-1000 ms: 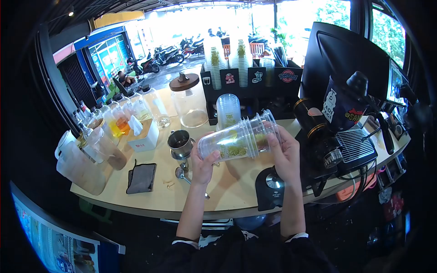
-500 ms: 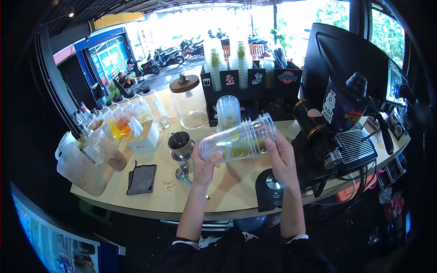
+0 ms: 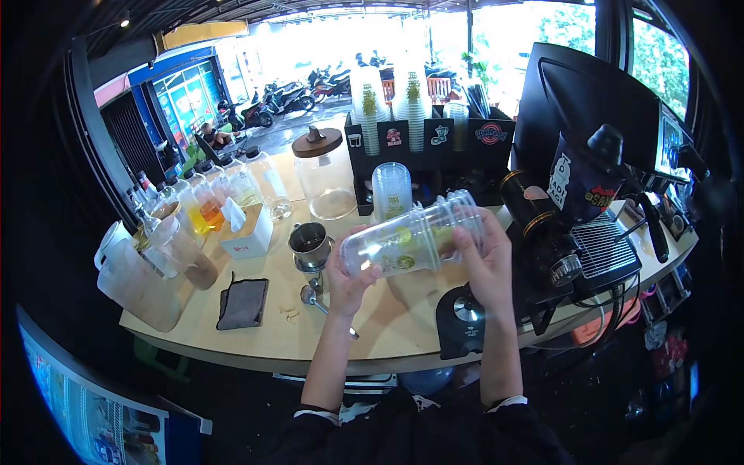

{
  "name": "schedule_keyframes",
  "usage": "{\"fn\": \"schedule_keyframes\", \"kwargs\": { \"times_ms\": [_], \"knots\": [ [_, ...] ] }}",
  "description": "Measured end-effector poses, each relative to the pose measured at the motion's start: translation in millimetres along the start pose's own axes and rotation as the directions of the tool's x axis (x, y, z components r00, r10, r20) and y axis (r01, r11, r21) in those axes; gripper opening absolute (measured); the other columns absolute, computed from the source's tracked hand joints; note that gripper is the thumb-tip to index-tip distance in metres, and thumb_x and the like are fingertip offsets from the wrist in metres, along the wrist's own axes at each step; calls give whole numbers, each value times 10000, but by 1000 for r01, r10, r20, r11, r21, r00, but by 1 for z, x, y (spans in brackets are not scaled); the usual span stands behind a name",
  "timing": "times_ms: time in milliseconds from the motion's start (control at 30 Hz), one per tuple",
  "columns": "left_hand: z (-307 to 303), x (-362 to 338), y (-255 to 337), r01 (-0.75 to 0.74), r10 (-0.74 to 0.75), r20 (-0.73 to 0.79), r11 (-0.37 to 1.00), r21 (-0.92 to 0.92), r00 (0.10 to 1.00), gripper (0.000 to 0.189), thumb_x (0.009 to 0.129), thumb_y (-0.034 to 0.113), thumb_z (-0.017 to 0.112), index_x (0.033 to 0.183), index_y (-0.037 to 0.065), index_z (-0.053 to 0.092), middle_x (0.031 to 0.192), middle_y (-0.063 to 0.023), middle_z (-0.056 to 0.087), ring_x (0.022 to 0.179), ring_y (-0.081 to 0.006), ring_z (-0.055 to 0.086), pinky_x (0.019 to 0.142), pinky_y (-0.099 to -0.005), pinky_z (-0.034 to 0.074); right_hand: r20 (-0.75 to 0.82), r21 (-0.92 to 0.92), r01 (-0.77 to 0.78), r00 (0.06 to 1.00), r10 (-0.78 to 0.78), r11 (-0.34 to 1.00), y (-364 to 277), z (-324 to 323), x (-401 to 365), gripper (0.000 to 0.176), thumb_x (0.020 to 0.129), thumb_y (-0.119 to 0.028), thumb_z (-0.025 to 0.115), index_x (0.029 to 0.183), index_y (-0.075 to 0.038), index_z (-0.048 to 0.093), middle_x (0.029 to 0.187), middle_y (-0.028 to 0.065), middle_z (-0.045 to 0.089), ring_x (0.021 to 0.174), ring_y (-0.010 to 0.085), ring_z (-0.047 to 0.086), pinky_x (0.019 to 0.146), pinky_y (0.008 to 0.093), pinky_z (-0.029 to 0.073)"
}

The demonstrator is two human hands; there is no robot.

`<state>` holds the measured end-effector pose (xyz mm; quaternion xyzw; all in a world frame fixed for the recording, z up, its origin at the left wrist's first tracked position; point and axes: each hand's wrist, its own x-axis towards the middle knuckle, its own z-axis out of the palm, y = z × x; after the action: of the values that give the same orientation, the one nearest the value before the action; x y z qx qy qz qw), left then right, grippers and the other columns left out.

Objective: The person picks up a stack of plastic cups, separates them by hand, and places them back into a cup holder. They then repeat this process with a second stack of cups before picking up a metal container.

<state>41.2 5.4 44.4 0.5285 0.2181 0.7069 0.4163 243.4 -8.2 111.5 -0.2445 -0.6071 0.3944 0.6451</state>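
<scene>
Both hands hold a stack of clear plastic cups (image 3: 399,242) with green-yellow print, lying nearly sideways above the counter. My left hand (image 3: 347,277) is closed around the base end of the stack. At the rim end, my right hand (image 3: 488,260) grips the outer cups, where several rims show. Another stack of clear cups (image 3: 391,190) stands upright just behind. Below the left hand's side are a metal cup (image 3: 309,246) and spoons (image 3: 312,298) on the counter. A black scale-like device (image 3: 462,325) lies under my right wrist.
Bottles (image 3: 209,209), jugs (image 3: 132,283), a tissue box (image 3: 246,232) and a dark cloth (image 3: 243,303) stand or lie at left. A lidded glass jar (image 3: 329,186) and black cup organizer (image 3: 426,159) are behind. A coffee machine and grinder (image 3: 585,186) occupy the right.
My right hand has shifted slightly right, and the rim-end cups sit a little farther out from the rest. My left hand keeps its grip on the base end.
</scene>
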Motion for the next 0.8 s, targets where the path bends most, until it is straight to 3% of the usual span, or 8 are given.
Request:
{"fn": "schedule_keyframes", "kwargs": {
  "times_ms": [233,333,400,633,800],
  "knots": [
    [-7,2,-4,-110,107,48,992,67,993,671,658,201,768,1212,-15,458,1137,-112,557,1041,-176,546,923,-312,438,50,-30,-34,998,35,999,-7,4,4,234,925,-117,501,1107,31,501,858,47,607,702,64,568,637,218,479],
    [-8,0,-4,-25,25,8,999,-23,1000,638,692,195,735,1218,-24,449,1134,-114,553,1046,-174,545,923,-312,439,98,20,-50,994,47,999,-8,4,7,260,953,-151,443,1129,31,505,848,48,602,715,68,566,660,225,471],
    [-4,-2,-3,46,-53,-49,990,-132,997,597,725,181,699,1222,-31,445,1126,-112,552,1045,-172,544,925,-310,434,141,-91,14,990,-1,996,-7,2,7,282,968,-164,401,1138,33,511,846,45,591,711,74,554,674,227,457],
    [-2,-1,-9,71,-81,-76,990,-121,994,588,733,178,694,1222,-34,446,1120,-107,556,1036,-165,546,920,-307,435,61,-81,67,996,-63,994,5,9,9,280,968,-162,401,1128,34,521,832,34,574,682,72,526,660,224,447],
    [-8,0,-11,20,-22,-46,999,-41,999,602,692,163,719,1209,-15,469,1104,-94,565,1028,-153,545,921,-299,427,75,-57,-9,997,13,998,3,7,10,286,969,-174,404,1112,37,534,835,35,578,678,68,529,619,218,449]
  ]
}}
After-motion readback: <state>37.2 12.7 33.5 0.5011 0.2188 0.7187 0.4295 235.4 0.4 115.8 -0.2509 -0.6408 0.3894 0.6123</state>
